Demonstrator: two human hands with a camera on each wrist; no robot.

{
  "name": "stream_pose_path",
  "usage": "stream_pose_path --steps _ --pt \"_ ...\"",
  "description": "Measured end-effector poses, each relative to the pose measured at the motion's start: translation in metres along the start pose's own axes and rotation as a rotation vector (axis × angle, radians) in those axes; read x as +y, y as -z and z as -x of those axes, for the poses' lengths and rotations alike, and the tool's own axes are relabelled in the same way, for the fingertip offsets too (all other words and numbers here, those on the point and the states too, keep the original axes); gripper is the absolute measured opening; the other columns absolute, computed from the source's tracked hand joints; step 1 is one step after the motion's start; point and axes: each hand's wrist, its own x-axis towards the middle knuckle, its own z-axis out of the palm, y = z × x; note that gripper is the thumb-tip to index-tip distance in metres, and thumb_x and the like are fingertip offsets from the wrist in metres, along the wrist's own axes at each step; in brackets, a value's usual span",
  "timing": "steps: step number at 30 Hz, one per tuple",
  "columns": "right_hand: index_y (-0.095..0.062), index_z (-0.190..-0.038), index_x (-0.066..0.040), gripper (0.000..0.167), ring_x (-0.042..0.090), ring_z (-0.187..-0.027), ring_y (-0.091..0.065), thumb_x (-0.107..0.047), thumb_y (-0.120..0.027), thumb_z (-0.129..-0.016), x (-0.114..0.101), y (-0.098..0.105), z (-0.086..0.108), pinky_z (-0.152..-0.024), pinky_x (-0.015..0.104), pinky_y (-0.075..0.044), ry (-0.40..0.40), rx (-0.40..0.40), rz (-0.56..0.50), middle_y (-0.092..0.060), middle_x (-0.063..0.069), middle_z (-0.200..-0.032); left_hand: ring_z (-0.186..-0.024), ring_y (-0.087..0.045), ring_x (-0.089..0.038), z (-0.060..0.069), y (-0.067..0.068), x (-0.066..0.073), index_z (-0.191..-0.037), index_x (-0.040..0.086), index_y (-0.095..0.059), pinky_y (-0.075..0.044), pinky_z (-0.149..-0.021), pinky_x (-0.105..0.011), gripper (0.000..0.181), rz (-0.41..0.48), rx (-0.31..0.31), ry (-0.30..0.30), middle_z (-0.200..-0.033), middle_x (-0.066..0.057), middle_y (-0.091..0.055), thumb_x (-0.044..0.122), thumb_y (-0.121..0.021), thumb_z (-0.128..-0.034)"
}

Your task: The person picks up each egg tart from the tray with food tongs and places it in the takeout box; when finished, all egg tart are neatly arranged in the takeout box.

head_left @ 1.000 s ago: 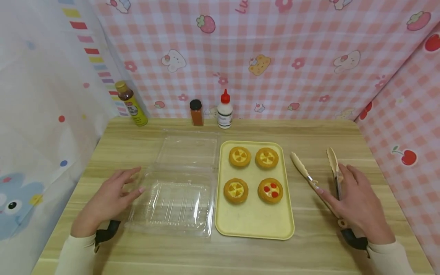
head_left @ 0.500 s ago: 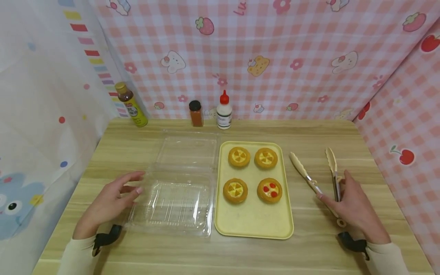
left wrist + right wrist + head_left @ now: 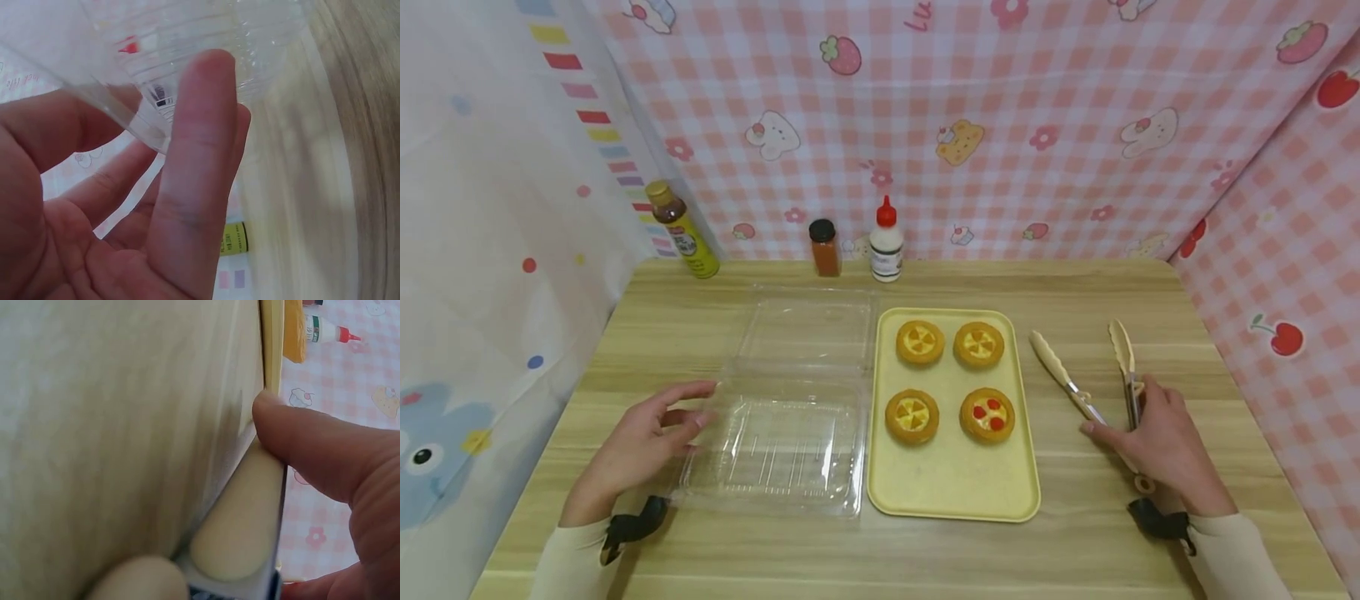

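In the head view, my left hand [image 3: 643, 437] is at the left edge of a clear hinged plastic container [image 3: 790, 442], thumb and fingers apart. The left wrist view has the container's corner [image 3: 156, 128] between thumb and index finger; a firm hold is not visible. My right hand [image 3: 1176, 446] spans the spread tongs [image 3: 1084, 400], thumb on the left arm and fingers curled at the right arm. In the right wrist view, the thumb [image 3: 306, 434] touches a beige inset [image 3: 240, 519] of the tongs. The tongs lie on the table with tips pointing away.
Between container and tongs, a yellow tray [image 3: 951, 492] bears several tarts, one red-topped [image 3: 987, 415], the others yellow-topped, such as this tart [image 3: 912, 417]. At the back stand a yellow-labelled bottle [image 3: 685, 233], a spice jar [image 3: 825, 250] and a red-capped squeeze bottle [image 3: 887, 242].
My right hand has drawn in around the tongs, its fingers closer to the right arm. The left hand has shifted slightly down along the container's edge. Container, tray and tongs stay put.
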Motion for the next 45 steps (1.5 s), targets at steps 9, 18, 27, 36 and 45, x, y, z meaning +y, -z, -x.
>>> stream_pose_path --steps 9,18,27,36,45 --pt "-0.037 -0.147 0.019 0.105 0.061 -0.11 -0.054 -0.056 -0.082 -0.088 0.002 0.005 -0.004 -0.086 0.072 -0.049 0.041 0.005 0.013 -0.05 0.045 -0.123 -0.117 -0.07 -0.011 0.0 -0.001 -0.003 -0.157 0.004 -0.045 -0.068 -0.08 -0.037 0.055 0.073 -0.009 0.012 -0.157 -0.027 -0.046 0.017 -0.065 -0.1072" --pt "-0.042 -0.13 0.021 0.082 0.055 -0.096 -0.057 -0.036 -0.084 -0.089 0.004 0.015 -0.002 -0.074 0.064 -0.049 0.054 0.033 0.008 -0.056 0.037 -0.104 -0.122 -0.065 -0.001 -0.001 -0.002 -0.013 -0.16 -0.001 -0.036 -0.067 -0.084 -0.039 0.054 0.166 -0.063 -0.025 -0.157 -0.031 -0.041 0.012 -0.055 -0.1113" --pt "-0.037 -0.145 0.02 0.096 0.06 -0.104 -0.057 -0.048 -0.078 -0.091 0.004 0.022 0.0 -0.078 0.069 -0.05 0.003 0.074 -0.009 -0.055 0.044 -0.121 -0.125 -0.065 -0.002 -0.003 0.0 -0.02 -0.16 -0.004 -0.034 -0.068 -0.085 -0.04 0.054 0.213 -0.097 -0.05 -0.156 -0.011 -0.048 0.011 -0.054 -0.1112" --pt "-0.042 -0.145 0.012 0.101 0.058 -0.108 -0.06 -0.066 -0.074 -0.09 -0.001 0.025 0.002 -0.078 0.064 -0.053 -0.011 0.04 -0.017 -0.059 0.04 -0.126 -0.131 -0.061 0.001 -0.006 0.001 -0.02 -0.162 -0.004 -0.03 -0.066 -0.089 -0.04 0.056 0.236 -0.155 -0.049 -0.164 -0.02 -0.037 0.011 -0.052 -0.1119" --pt "-0.053 -0.122 -0.001 0.071 0.021 -0.068 -0.054 -0.056 -0.081 -0.089 -0.012 0.021 0.004 -0.055 0.031 -0.039 0.11 0.115 -0.013 -0.061 0.012 -0.085 -0.131 -0.061 0.001 -0.009 0.0 -0.017 -0.162 -0.004 -0.029 -0.066 -0.09 -0.039 0.057 0.251 -0.16 -0.032 -0.163 -0.016 -0.04 0.014 -0.052 -0.1128"
